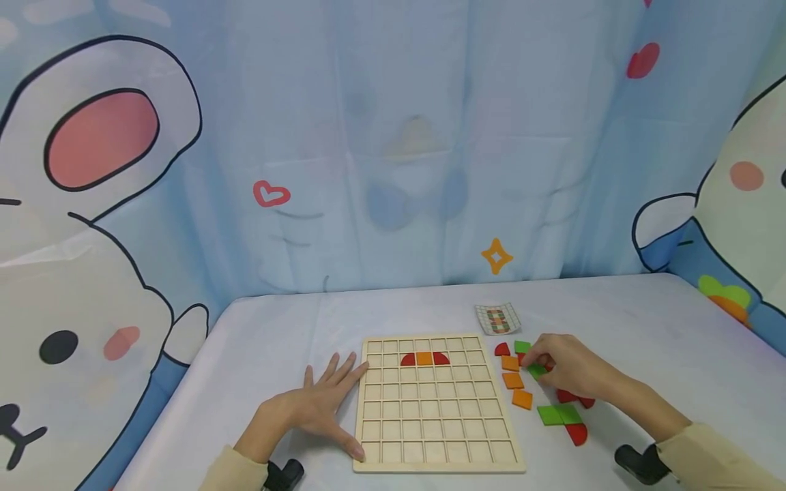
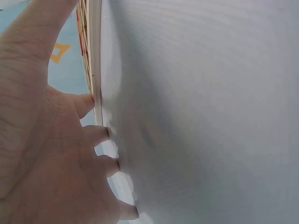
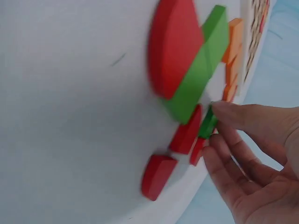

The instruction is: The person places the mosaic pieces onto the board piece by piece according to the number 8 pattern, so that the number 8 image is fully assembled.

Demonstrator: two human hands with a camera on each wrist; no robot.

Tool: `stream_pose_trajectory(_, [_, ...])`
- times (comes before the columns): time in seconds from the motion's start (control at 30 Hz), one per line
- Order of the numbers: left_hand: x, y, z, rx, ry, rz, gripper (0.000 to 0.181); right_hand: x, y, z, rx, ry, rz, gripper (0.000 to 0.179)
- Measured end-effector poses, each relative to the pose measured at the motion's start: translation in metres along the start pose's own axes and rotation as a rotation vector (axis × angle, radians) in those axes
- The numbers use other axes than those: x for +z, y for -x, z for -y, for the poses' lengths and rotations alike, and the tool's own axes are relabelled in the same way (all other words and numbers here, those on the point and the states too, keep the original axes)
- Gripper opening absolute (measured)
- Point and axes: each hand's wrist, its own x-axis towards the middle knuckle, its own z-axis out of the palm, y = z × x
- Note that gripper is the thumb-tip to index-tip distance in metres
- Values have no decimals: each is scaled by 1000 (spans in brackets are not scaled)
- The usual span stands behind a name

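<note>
With our right hand we pinch a green tile, in from the far edge of the bench — likely light and hard, best held by its sides. Our left hand touches the board, fingers spread.

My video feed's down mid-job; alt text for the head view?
A right hand pinches a green tile among loose red, green and orange tiles right of a wooden grid board, whose left edge a spread left hand touches. On the board, an orange tile sits between two red tiles; a small printed card lies beyond the loose tiles.
</note>
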Motion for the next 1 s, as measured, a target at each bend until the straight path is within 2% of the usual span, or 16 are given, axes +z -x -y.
stream_pose_trajectory(0.23, [-1, 0, -2, 4, -1, 0, 132, -1, 1, -2, 53, 12, -7, 24])
stream_pose_trajectory(0.4, [-2, 0, -2, 1, -3, -6, 132, -3, 0, -2, 58, 10, 15, 23])
stream_pose_trajectory(0.7, [-1, 0, -1, -4, 3, 0, 132, -3, -5, 5, 119, -20, 64, 22])
stream_pose_trajectory(1.0, [0, 1, -1, 3, 12, 5, 132, -1, -3, 5, 121, -30, 30, 21])
